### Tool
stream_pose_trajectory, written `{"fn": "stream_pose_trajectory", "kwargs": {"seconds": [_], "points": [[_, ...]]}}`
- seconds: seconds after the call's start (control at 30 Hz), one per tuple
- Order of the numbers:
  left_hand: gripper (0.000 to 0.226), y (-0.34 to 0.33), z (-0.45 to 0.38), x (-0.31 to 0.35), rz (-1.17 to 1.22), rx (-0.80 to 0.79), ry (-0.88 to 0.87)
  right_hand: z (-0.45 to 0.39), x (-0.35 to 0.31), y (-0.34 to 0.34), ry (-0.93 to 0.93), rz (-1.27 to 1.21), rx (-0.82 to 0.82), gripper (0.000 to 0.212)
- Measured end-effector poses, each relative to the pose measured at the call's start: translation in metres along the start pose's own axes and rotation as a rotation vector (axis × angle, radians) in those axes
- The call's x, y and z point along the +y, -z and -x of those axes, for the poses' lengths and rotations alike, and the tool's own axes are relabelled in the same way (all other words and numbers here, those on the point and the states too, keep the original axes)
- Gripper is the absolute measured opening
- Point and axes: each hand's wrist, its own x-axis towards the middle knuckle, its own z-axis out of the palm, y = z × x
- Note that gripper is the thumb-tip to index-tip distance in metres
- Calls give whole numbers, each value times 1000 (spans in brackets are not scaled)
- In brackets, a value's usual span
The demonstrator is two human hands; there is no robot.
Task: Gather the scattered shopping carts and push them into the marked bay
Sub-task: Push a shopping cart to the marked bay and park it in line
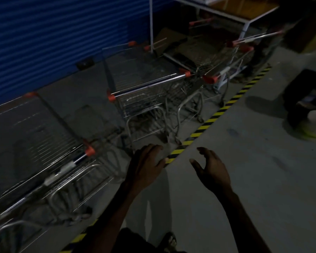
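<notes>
Both grips loose and empty — left hand (146,164), right hand (211,168); I'd take the middle cart's handle (146,84) two-handed and push straight, inside the striped tape (217,111).

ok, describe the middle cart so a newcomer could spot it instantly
Start at the blue shutter wall and the striped floor tape; carts stand between them. The middle cart stands alone, straight ahead of the left hand, its handle toward the tape. Its neighbours sit in bunches; it has gaps on both sides.

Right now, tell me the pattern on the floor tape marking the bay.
Diagonal yellow and black stripes on the floor tape, clearest in the head view.
</notes>
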Motion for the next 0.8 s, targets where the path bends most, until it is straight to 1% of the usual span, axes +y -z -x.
{"fn": "stream_pose_trajectory", "kwargs": {"seconds": [0.17, 0.3, 0.37, 0.43, 0.5, 0.57, 0.63, 0.67, 0.73, 0.8], "points": [[49, -11, -51, -10, 8, 11, 40, -56, 18, 8, 15, 5, -33, 61], [45, -11, -105, -38, 2, 49, 66, -127, 7, 11, 61, 43, -80, 58], [40, -8, -141, -54, 26, 106, 78, -170, -5, 13, 101, 72, -101, 58], [42, -1, -179, -69, 73, 171, 113, -218, -22, 17, 157, 109, -111, 60], [44, 7, -214, -83, 41, 263, 122, -266, -41, 21, 200, 146, -137, 61], [41, 15, -247, -98, 7, 359, 102, -316, -60, 24, 250, 146, -162, 62], [40, 25, -281, -113, -29, 398, 95, -365, -76, 22, 302, 125, -186, 61], [43, 30, -298, -124, -50, 374, 128, -389, -82, 20, 336, 157, -185, 63], [58, 39, -320, -137, -80, 260, 236, -434, -83, 9, 381, 291, -170, 70], [69, 39, -329, -150, -191, 172, 348, -474, -68, -12, 441, 410, -150, 88]]}}
